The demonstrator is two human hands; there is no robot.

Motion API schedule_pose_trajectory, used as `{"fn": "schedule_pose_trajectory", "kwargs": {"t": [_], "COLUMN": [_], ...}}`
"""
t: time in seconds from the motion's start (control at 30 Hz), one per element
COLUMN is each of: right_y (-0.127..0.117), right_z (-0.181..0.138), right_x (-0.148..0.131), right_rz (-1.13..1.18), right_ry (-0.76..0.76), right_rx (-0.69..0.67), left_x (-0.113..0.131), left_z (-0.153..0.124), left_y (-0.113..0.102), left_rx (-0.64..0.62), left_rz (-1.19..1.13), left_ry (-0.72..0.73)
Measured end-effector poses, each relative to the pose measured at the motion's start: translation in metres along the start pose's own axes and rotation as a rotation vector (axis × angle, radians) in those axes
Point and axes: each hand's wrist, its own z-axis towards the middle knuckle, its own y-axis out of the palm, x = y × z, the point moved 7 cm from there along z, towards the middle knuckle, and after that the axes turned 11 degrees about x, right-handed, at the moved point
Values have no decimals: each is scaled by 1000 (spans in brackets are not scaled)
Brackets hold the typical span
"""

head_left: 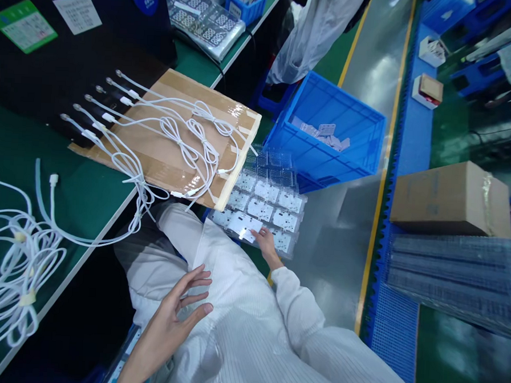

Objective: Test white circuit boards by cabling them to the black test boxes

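My right hand [266, 242] reaches down beside my right knee and pinches the edge of a white rectangular board [242, 224] with small dark marks. The board is over a clear plastic tray [296, 239], where several similar white boards [261, 209] lie in rows of compartments. Above my lap, my left hand [175, 321] hangs with its fingers apart and nothing in it. In front of me, several white cables [168, 128] run across a cardboard sheet [154, 172] from connectors on a black box [78, 45].
Tangled white cables [24, 276] lie on the green table [84, 197] at left. A blue crate [340, 113] with pale parts stands beyond the tray. Across the walkway are a cardboard box [430, 195] and stacked trays [448, 270]. Another person's sleeve [317, 29] shows at the top.
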Motion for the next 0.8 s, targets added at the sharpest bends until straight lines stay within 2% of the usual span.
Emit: {"fn": "schedule_pose_trajectory", "kwargs": {"t": [0.1, 0.2, 0.43, 0.67, 0.8], "right_y": [-42, -57, -51, -38, -28], "right_z": [10, 17, 23, 13, 1], "right_x": [7, 15, 19, 19, 20], "right_rz": [-15, -44, -152, -345, -431], "right_ry": [30, 39, -2, -103, -162], "right_rx": [49, 75, 46, 220, 273], "left_x": [2, 3, 0, 4, 2], "left_z": [2, 2, 3, 3, 5], "left_y": [1, 2, 2, 3, 3], "left_rx": [3, -3, -12, -18, -14], "left_rz": [-3, -1, 20, 9, 6], "left_ry": [8, 17, -11, -31, -29]}}
